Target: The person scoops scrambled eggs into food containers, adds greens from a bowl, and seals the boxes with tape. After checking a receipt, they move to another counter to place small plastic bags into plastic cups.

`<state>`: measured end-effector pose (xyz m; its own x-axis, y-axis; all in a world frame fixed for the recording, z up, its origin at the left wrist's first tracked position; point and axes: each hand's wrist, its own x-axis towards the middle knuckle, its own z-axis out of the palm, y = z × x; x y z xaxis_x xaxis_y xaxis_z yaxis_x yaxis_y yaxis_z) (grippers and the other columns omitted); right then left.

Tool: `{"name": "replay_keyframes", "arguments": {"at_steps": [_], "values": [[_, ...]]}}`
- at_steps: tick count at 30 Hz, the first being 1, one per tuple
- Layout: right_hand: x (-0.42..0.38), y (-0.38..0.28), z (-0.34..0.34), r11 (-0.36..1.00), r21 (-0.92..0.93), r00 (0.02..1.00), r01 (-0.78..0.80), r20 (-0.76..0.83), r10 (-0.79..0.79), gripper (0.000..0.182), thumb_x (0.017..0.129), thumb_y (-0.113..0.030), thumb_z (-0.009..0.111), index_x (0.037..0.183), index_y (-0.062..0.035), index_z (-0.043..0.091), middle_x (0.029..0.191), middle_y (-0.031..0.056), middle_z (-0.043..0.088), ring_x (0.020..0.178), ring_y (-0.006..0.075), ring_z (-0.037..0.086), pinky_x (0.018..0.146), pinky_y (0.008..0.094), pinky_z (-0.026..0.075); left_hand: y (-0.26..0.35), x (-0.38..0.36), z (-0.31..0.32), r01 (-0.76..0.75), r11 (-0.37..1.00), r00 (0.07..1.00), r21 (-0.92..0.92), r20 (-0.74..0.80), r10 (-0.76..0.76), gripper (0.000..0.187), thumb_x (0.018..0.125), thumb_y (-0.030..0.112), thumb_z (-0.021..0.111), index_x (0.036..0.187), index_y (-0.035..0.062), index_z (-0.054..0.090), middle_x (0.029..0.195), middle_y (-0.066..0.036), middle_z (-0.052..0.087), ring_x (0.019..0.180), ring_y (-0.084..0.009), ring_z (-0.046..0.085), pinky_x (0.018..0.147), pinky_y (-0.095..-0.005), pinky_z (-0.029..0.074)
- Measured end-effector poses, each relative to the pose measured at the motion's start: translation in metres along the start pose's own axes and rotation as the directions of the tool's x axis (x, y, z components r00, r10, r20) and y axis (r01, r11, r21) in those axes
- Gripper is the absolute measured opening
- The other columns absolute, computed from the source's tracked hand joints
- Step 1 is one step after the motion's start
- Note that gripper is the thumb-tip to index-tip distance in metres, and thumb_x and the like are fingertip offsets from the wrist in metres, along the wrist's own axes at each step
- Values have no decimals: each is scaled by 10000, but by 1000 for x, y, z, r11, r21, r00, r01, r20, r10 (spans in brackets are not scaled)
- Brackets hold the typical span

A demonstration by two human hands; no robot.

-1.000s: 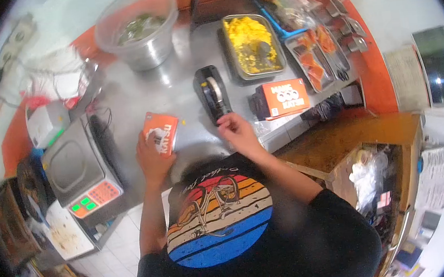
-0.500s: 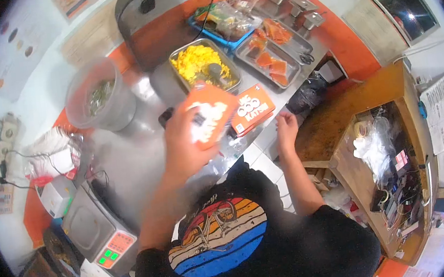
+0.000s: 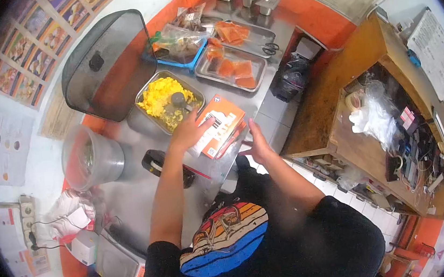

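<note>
Head view shows us the left hand [image 3: 186, 133] laid over an orange box [image 3: 229, 108], which half a second ago we saw carried in the air. Now it sits on the box pile [image 3: 234, 140] at the worktop's [image 3: 124, 198] edge, so we count it as stacked. Our left fingers lie across its top; whether they clamp it, we cannot tell. Our right hand [image 3: 258, 146], fingers apart, is just beside the pile, near the yellow food [image 3: 159, 97].
</note>
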<state>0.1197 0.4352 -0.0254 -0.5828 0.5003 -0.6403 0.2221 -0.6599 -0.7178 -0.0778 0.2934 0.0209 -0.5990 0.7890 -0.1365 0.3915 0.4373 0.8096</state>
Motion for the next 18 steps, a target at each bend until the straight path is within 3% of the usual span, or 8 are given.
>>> {"name": "replay_keyframes", "arguments": {"at_steps": [2, 5, 6, 10, 13, 14, 17, 18], "values": [[3, -4, 8, 988, 63, 979, -139, 157, 128, 945, 893, -790, 406, 1558, -168, 153, 1610, 152, 53, 1428, 557, 174, 999, 764, 319, -19, 19, -7, 263, 954, 906, -145, 377, -192, 689, 923, 492, 662, 1379, -7, 529, 1280, -140, 646, 1139, -215, 612, 996, -341, 455], [13, -8, 14, 974, 150, 957, -167, 264, 123, 971, 888, -813, 364, 1574, -166, 131, 1637, 136, -3, 1422, 563, 175, 1023, 768, 283, -34, 24, -2, 289, 941, 886, -174, 420, -195, 707, 902, 554, 651, 1357, 18, 571, 1191, -124, 694, 1076, -196, 645, 965, -325, 468], [17, -10, 14, 966, 160, 951, -203, 267, 156, 983, 883, -826, 342, 1587, -178, 117, 1644, 135, 32, 1430, 512, 227, 1027, 746, 311, -17, 20, -5, 290, 943, 880, -162, 434, -196, 681, 931, 505, 649, 1380, 6, 535, 1266, -94, 647, 1118, -154, 595, 995, -316, 449], [28, -17, 2, 935, 202, 885, -291, 429, 182, 970, 877, -841, 313, 1576, -179, 195, 1624, 143, 163, 1435, 421, 295, 1039, 713, 335, -10, 14, 12, 329, 887, 890, -323, 420, -177, 645, 953, 487, 629, 1395, 29, 522, 1285, -89, 633, 1114, -155, 606, 995, -312, 466], [25, -22, -4, 884, 256, 867, -391, 424, 261, 969, 870, -853, 296, 1563, -176, 256, 1589, 146, 274, 1436, 383, 319, 1053, 705, 324, -12, 16, 14, 506, 669, 841, -545, 483, -244, 705, 946, 443, 645, 1485, 45, 426, 1423, -110, 537, 1292, -176, 509, 1093, -330, 387], [19, -25, -2, 863, 250, 863, -438, 387, 326, 1000, 851, -876, 278, 1563, -174, 270, 1594, 133, 296, 1447, 383, 311, 1086, 716, 258, -10, 14, 18, 540, 598, 834, -592, 473, -285, 655, 946, 401, 656, 1467, 54, 461, 1402, -107, 557, 1287, -182, 521, 1088, -347, 406], [17, -23, 7, 839, 240, 790, -489, 529, 309, 1024, 834, -896, 253, 1556, -171, 300, 1600, 121, 309, 1458, 369, 305, 1117, 696, 216, -23, -1, 29, 615, 405, 782, -677, 454, -427, 602, 942, 375, 661, 1434, 65, 508, 1344, -90, 605, 1226, -202, 577, 1034, -351, 459], [20, -17, 9, 852, 267, 796, -451, 552, 248, 1047, 813, -916, 217, 1547, -177, 328, 1586, 126, 344, 1447, 351, 336, 1147, 645, 230, -26, -9, 32, 638, 367, 751, -676, 444, -488, 589, 941, 383, 655, 1422, 69, 523, 1322, -85, 620, 1205, -210, 595, 1016, -354, 475]]}}
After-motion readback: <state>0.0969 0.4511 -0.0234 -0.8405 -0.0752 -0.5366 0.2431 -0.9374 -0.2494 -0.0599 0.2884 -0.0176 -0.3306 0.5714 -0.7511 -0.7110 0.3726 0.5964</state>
